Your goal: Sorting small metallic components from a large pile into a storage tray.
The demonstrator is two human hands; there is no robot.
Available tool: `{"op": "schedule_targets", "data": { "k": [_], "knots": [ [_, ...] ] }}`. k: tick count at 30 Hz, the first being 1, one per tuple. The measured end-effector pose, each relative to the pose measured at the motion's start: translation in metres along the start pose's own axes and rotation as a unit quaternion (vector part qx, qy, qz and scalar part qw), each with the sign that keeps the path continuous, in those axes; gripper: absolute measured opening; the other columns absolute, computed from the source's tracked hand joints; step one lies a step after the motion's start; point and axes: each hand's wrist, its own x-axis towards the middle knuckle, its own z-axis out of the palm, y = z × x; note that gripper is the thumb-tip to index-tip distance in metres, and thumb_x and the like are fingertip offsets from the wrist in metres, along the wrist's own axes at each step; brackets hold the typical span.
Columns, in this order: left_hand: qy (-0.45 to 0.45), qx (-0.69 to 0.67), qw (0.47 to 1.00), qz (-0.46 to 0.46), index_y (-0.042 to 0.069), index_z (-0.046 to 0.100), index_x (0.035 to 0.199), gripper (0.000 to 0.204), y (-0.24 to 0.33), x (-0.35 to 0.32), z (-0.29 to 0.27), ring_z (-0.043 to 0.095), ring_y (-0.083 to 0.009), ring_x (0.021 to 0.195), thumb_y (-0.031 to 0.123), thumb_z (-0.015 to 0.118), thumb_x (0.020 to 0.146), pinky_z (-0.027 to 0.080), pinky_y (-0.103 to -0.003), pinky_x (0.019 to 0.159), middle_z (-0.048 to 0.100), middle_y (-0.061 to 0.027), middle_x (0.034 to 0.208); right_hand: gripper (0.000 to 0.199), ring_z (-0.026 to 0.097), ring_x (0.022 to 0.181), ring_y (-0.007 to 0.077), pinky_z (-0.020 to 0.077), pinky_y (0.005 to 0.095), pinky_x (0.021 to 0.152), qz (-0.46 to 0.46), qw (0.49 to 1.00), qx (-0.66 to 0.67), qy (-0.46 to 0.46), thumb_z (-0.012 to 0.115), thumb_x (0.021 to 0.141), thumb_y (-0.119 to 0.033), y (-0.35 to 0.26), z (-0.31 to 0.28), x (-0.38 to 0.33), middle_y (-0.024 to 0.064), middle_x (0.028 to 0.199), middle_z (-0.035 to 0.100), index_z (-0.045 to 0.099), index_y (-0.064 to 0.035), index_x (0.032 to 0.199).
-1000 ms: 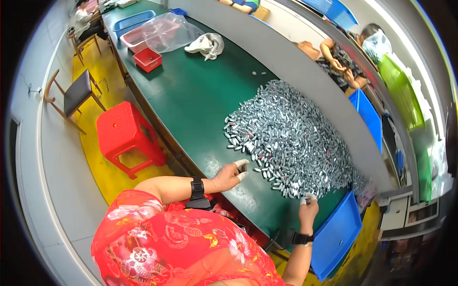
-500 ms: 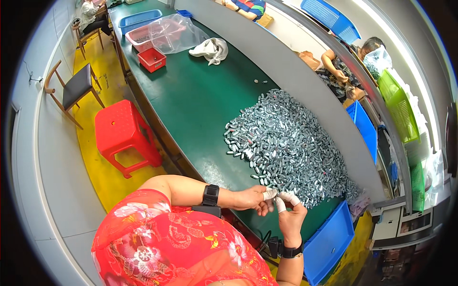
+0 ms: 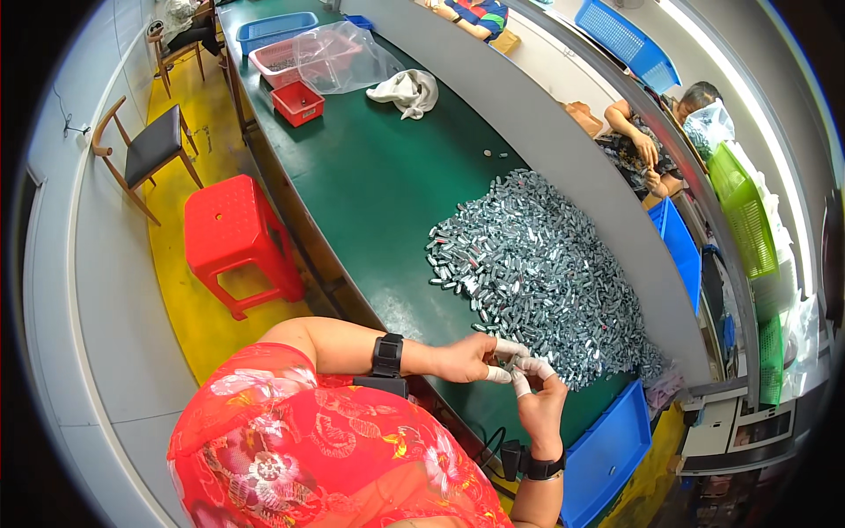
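My left hand and my right hand meet at the near edge of the green table. White covers wrap several fingertips on both. Pinched between the two hands is a small silvery-grey piece, mostly hidden by the fingers; it resembles those in the heap. Just beyond my fingers spreads a large pile of small, oblong, shiny metal pieces, a few showing red. Two loose pieces lie apart from the pile's far end.
A blue tray sits right of my right hand. Far up the table are a red box, pink basket, blue basket, clear plastic bag and white cloth. A grey partition borders the table; a red stool stands left.
My left hand's fingers have straightened around the small piece, and both hands remain together. The view has shifted slightly. Beyond the partition, a co-worker's hands have moved.
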Motion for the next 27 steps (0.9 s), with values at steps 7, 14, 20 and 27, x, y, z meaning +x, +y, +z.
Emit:
{"op": "schedule_targets", "data": {
  "k": [7,14,20,27],
  "knots": [
    [-0.05,-0.009,0.988,-0.149,0.004,0.038,0.132,0.049,0.019,0.0,-0.008,0.053,-0.008,0.092,0.009,0.057,0.087,0.045,-0.025,0.076,0.057,-0.0019,0.107,0.014,0.057,0.071,0.0078,0.0464,0.0215,0.067,-0.138,0.983,-0.113,-0.036,0.062,0.079,0.002,-0.004,-0.005,-0.001,0.0027,0.081,0.063,0.06,0.0014,0.093],
    [0.009,-0.048,0.999,-0.012,0.005,0.04,0.132,0.047,-0.005,-0.005,0.004,0.056,-0.0092,0.08,0.009,0.056,0.088,0.046,-0.025,0.07,0.059,-0.0017,0.097,0.005,0.053,0.06,0.0074,0.0427,0.0203,0.057,0.025,0.999,0.032,-0.03,0.059,0.083,-0.003,-0.005,0.002,-0.006,0.0017,0.073,0.059,0.059,0.0008,0.086],
    [0.01,0.184,0.982,0.032,0.006,0.044,0.128,0.05,0.021,-0.009,0.003,0.058,-0.015,0.085,0.003,0.06,0.081,0.046,-0.029,0.075,0.059,-0.0082,0.094,0.022,0.049,0.054,0.0058,0.0369,0.0185,0.049,0.088,0.99,0.085,-0.063,0.051,0.091,-0.019,0.0,0.004,-0.003,0.002,0.064,0.057,0.058,-0.0016,0.078],
    [0.012,0.214,0.977,0.02,0.005,0.045,0.126,0.05,0.035,-0.007,0.006,0.058,-0.0164,0.091,0.0,0.06,0.079,0.046,-0.031,0.079,0.059,-0.011,0.097,0.033,0.046,0.049,0.0062,0.0352,0.0222,0.044,0.073,0.996,0.05,-0.019,0.051,0.092,-0.027,0.01,0.009,-0.003,0.0004,0.056,0.054,0.058,-0.001,0.072]
  ]
}}
